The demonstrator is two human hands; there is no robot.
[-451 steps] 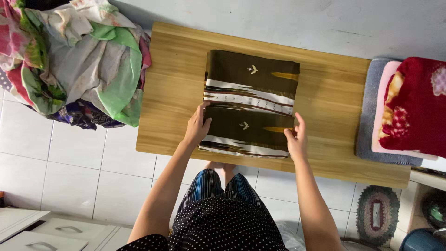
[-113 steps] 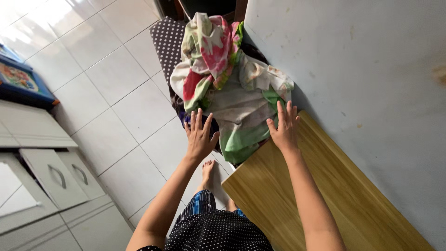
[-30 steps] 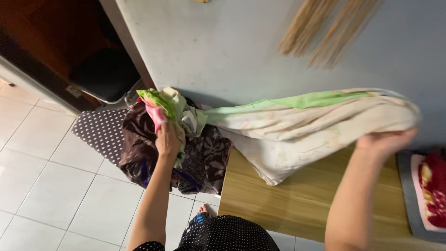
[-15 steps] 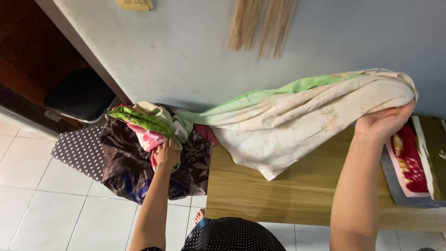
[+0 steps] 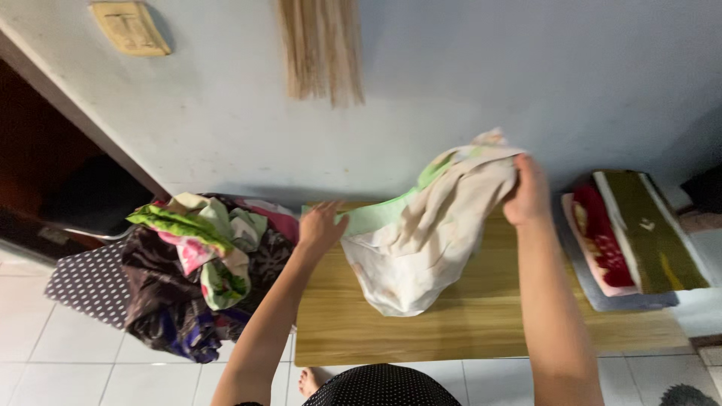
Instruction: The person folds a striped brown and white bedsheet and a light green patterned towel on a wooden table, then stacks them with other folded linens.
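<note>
Two hands working one cream-and-green cloth point(image 5: 421, 240) above wooden table point(image 5: 481, 331). I'm seeing right hand point(image 5: 526, 192) clenched on bunched top edge, holding it high; left hand point(image 5: 320, 225) gripping green hem at cloth's left end, fingers curled, exact pinch hidden. Long axis running left-right between hands, bulk sagging below, lowest fold touching tabletop. Fabric thin, soft, crumpled. Heap of mixed laundry point(image 5: 195, 263) lying left of table; folded stack point(image 5: 632, 240) sitting right.

A home: white tiled floor point(image 5: 30, 361), low wooden table point(image 5: 481, 331), heaped laundry point(image 5: 195, 271), folded blankets point(image 5: 632, 240) at the table's right edge.
</note>
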